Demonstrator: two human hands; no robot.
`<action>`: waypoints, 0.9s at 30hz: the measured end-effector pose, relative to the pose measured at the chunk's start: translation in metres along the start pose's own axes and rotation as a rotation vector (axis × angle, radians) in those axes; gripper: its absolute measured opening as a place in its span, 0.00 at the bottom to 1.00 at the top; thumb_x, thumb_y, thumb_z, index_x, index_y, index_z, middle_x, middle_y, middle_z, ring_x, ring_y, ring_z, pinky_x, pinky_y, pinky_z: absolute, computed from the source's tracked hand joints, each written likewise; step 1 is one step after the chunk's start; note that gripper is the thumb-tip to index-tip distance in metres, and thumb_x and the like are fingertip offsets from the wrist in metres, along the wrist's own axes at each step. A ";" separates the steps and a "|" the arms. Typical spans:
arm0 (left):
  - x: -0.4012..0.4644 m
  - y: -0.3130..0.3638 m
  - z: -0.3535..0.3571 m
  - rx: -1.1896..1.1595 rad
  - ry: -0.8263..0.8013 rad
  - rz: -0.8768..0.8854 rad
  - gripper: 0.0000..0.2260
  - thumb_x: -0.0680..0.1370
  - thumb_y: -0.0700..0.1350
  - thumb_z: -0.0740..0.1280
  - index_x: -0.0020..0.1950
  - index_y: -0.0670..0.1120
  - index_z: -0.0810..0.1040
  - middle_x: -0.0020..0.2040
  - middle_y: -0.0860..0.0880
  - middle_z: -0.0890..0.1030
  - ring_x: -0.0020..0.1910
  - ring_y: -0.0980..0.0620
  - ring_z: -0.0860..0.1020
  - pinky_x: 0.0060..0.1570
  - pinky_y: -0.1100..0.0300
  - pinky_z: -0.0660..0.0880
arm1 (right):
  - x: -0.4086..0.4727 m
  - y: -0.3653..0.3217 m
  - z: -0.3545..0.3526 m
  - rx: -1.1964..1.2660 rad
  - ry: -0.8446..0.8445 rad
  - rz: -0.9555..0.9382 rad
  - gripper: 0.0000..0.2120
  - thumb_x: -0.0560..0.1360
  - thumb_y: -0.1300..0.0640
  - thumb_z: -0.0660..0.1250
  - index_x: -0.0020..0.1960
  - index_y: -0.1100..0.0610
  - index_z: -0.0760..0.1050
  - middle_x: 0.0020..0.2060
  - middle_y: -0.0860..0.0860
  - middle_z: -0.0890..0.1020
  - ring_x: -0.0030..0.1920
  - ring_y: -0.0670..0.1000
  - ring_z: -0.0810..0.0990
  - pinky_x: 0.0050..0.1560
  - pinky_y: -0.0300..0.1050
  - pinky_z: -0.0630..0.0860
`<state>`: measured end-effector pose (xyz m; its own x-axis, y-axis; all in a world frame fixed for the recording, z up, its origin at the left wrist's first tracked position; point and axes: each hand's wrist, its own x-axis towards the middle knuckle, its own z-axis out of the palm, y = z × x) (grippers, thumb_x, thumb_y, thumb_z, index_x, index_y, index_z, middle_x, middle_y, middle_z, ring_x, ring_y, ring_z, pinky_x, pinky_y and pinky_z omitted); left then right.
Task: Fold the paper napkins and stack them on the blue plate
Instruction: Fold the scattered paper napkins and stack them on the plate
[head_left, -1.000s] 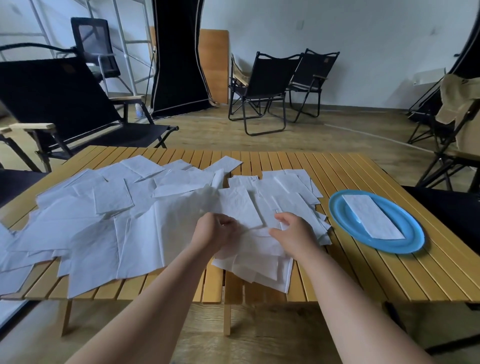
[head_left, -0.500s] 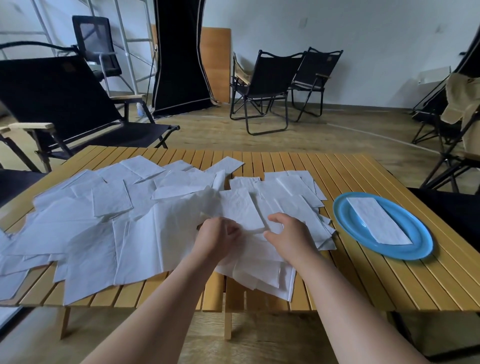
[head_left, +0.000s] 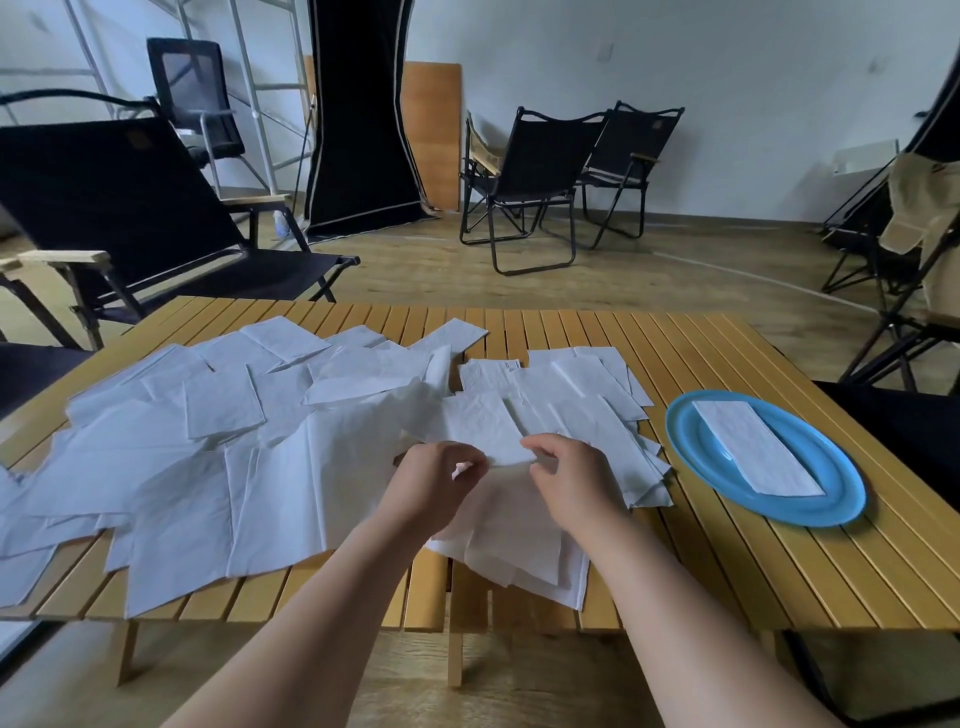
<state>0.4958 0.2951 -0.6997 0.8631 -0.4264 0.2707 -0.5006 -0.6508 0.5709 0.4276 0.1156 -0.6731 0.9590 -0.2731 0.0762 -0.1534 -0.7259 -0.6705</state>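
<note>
My left hand (head_left: 439, 475) and my right hand (head_left: 569, 467) now both pinch the near edge of one thin white paper napkin (head_left: 483, 426). A moment ago they were only pressing on the pile. So I think a new fold is starting. The big pile of white paper napkins (head_left: 208, 457) covers the yellow wooden slat counter (head_left: 701, 561) from nine to twelve o'clock. The round blue plate (head_left: 841, 499) sits at three o'clock with one folded white napkin (head_left: 753, 447) on it.

White napkins (head_left: 270, 457) strewn flat and overlapping, mostly left of and beyond the hands; one napkin (head_left: 483, 428) pinched at its near edge between both. Blue plate (head_left: 826, 512) right of the hands, bearing one folded napkin (head_left: 753, 447).
</note>
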 end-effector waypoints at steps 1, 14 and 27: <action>-0.002 0.000 -0.001 -0.004 -0.023 0.007 0.09 0.81 0.49 0.68 0.57 0.50 0.86 0.56 0.53 0.85 0.53 0.53 0.83 0.55 0.53 0.79 | 0.000 0.000 0.000 -0.004 0.002 -0.001 0.16 0.82 0.60 0.63 0.68 0.49 0.77 0.66 0.47 0.80 0.67 0.49 0.76 0.69 0.50 0.74; -0.014 0.010 -0.015 -0.128 -0.034 -0.105 0.25 0.76 0.52 0.74 0.72 0.56 0.74 0.70 0.53 0.77 0.68 0.50 0.74 0.65 0.55 0.72 | 0.001 -0.009 -0.011 0.034 0.177 -0.174 0.08 0.80 0.57 0.67 0.57 0.51 0.84 0.54 0.49 0.82 0.54 0.48 0.79 0.56 0.42 0.77; -0.010 0.013 -0.024 -0.431 0.044 -0.161 0.06 0.79 0.50 0.70 0.53 0.55 0.86 0.48 0.59 0.86 0.50 0.58 0.83 0.54 0.50 0.80 | -0.009 -0.030 -0.034 0.293 0.309 -0.310 0.05 0.81 0.58 0.67 0.52 0.50 0.81 0.43 0.35 0.81 0.44 0.36 0.79 0.39 0.27 0.74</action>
<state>0.4824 0.3062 -0.6770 0.9344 -0.3076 0.1795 -0.2940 -0.3820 0.8761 0.4158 0.1184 -0.6280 0.8271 -0.2788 0.4881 0.2420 -0.6072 -0.7568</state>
